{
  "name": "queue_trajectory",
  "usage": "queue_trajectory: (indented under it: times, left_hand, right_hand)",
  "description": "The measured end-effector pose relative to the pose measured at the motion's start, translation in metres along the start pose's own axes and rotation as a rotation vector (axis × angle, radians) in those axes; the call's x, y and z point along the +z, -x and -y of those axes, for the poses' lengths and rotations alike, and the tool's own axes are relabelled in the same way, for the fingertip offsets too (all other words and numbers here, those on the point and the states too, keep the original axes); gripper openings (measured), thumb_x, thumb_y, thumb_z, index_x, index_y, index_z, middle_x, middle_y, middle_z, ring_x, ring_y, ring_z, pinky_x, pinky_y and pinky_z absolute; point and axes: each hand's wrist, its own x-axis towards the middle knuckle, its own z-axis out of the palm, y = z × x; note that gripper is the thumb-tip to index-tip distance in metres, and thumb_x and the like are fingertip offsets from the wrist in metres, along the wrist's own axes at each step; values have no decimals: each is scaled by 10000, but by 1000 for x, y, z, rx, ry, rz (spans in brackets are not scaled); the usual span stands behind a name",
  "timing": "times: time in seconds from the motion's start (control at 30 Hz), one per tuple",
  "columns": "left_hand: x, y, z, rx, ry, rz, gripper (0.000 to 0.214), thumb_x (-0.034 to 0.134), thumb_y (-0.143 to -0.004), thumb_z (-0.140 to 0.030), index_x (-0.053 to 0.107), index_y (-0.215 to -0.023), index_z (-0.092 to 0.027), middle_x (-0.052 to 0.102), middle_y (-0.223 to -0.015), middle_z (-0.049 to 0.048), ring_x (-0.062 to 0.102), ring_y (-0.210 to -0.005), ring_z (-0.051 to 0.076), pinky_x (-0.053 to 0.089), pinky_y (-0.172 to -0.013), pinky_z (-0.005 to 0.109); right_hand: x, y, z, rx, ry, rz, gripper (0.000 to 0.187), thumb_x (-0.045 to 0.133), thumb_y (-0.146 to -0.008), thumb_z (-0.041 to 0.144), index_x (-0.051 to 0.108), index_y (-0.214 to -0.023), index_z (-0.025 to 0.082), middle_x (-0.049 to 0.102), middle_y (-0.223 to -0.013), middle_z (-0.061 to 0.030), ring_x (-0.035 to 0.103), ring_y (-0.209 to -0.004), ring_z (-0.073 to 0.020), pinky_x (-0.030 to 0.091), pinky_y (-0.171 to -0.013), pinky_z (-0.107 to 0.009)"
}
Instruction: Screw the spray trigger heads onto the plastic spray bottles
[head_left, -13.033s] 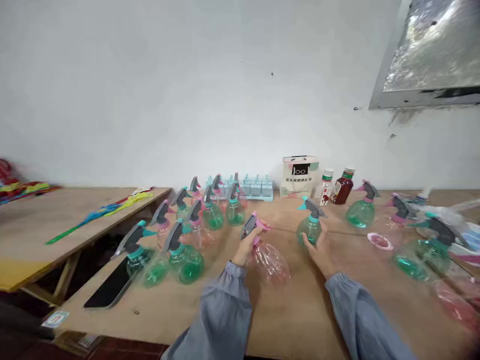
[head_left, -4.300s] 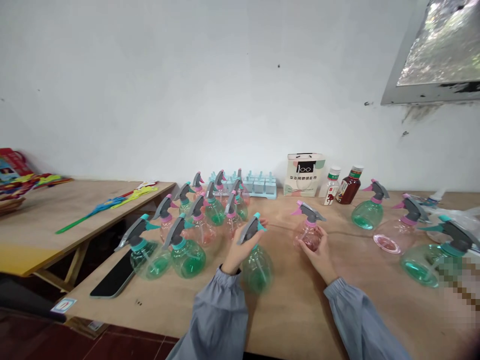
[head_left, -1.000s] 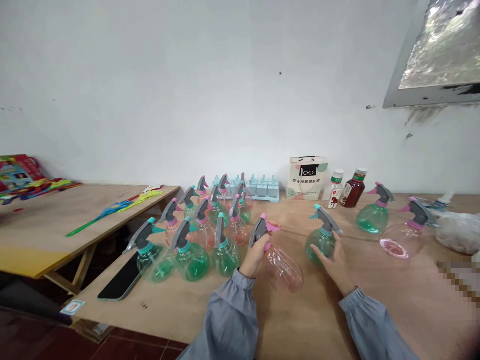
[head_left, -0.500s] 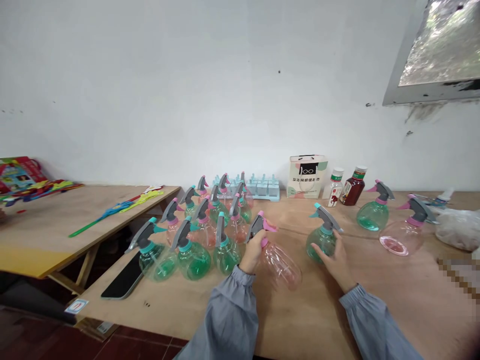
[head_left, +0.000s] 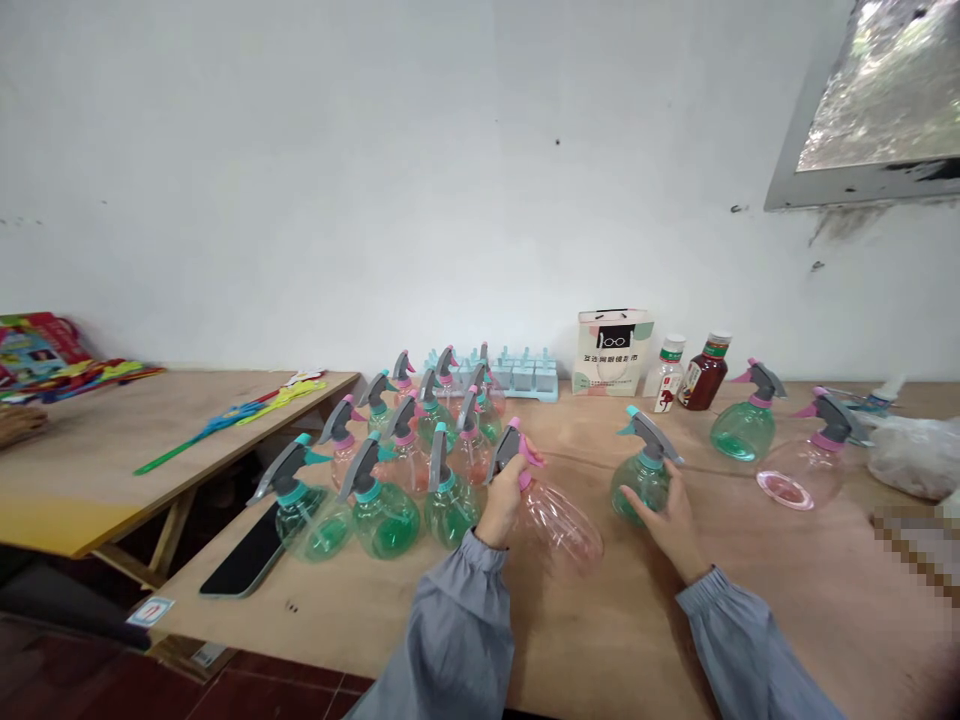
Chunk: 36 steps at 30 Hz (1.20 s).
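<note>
My left hand (head_left: 504, 500) is closed around the neck and spray head of a clear pink spray bottle (head_left: 561, 528). That bottle leans, its head to the left and its base to the right. On the right, my right hand (head_left: 673, 515) grips a green spray bottle (head_left: 634, 482) with a grey and turquoise head, thumb in front and fingers at its right side. This green bottle is upright on the wooden table (head_left: 600, 640). Left of my hands, several green and pink spray bottles (head_left: 388, 522) stand close together in rows.
A black phone (head_left: 241, 558) lies by the left bottles. Behind are light-blue moulds (head_left: 525, 376), a paper bag (head_left: 611, 355) and two labelled bottles (head_left: 703, 372). At right stand a green sprayer (head_left: 742, 430), a pink sprayer (head_left: 806, 470) and a plastic bag (head_left: 916, 455).
The pink bottle's head has tipped slightly left in my left hand. My right hand stays on the green bottle, and the view has shifted a little.
</note>
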Motion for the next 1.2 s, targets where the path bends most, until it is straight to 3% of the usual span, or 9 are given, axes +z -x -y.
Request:
queue_trajectory:
  times: [0.17, 0.27, 0.4, 0.53, 0.63, 0.8, 1.0, 1.1, 1.2]
  left_hand:
    - [5, 0, -8, 200, -162, 103, 95, 659, -703, -275, 683, -754, -199, 566, -638, -36, 479, -557, 95, 429, -570, 222]
    - [11, -6, -2, 398, -371, 102, 189, 678, -736, -277, 712, -906, -202, 631, -730, -17, 538, -625, 116, 469, -655, 252]
    - [19, -19, 15, 511, -554, 8, 330, 705, -766, -357, 690, -1054, -197, 674, -789, 8, 632, -779, 183, 507, -810, 331]
    - [24, -28, 25, 568, -664, -108, 512, 737, -762, -397, 616, -1228, -223, 728, -1075, 73, 655, -1063, 258, 418, -1044, 439]
    - [23, -28, 26, 563, -770, -137, 563, 742, -760, -396, 563, -1273, -247, 690, -1225, 103, 622, -1186, 292, 324, -1111, 496]
    - [12, -13, 31, 504, -894, -126, 899, 758, -685, -432, 351, -1441, -170, 535, -1417, 207, 496, -1348, 367, 306, -1096, 551]
    - [-6, 12, 61, 283, -1020, -61, 753, 681, -750, -344, 366, -1411, -165, 519, -1426, 198, 479, -1365, 329, 334, -1116, 512]
    - [-6, 1, 71, 257, -1039, -29, 752, 677, -799, -380, 359, -1448, -173, 502, -1446, 197, 456, -1381, 340, 356, -1116, 490]
    - [4, -33, 73, 253, -1091, -86, 775, 657, -852, -429, 338, -1500, -148, 434, -1485, 235, 437, -1382, 388, 349, -1122, 507]
  right_hand:
    - [0, 0, 0, -2, 4, -6, 880, 640, -722, 765, 462, -1353, 179, 592, -1258, -163, 580, -1171, -334, 466, -1004, -508]
    - [-1, 0, 2, 15, -4, 6, 885, 650, -713, 761, 463, -1353, 177, 592, -1254, -165, 582, -1164, -336, 468, -998, -510]
    - [-2, 0, 4, 22, -12, 11, 884, 654, -710, 755, 460, -1349, 176, 581, -1276, -170, 567, -1189, -337, 455, -1016, -515]
    - [-2, 0, 4, 29, -14, 12, 859, 654, -716, 740, 466, -1335, 174, 588, -1262, -168, 574, -1173, -330, 460, -1008, -509]
    - [-1, 0, 3, 19, -9, 13, 839, 660, -722, 728, 469, -1332, 184, 598, -1244, -158, 584, -1151, -324, 473, -991, -503]
    - [-1, 0, 1, 0, -15, 7, 843, 654, -728, 735, 463, -1340, 187, 593, -1258, -156, 585, -1163, -323, 476, -994, -508]
    - [-2, -1, 6, 39, -23, 16, 884, 649, -702, 767, 458, -1339, 184, 589, -1261, -160, 574, -1180, -331, 459, -1016, -521]
    - [-2, -1, 6, 47, -27, 9, 912, 648, -685, 781, 454, -1344, 180, 581, -1273, -167, 563, -1192, -338, 454, -1017, -528]
    - [-1, -1, 4, 28, -23, 13, 873, 660, -709, 748, 458, -1345, 185, 582, -1276, -162, 566, -1187, -329, 457, -1013, -515]
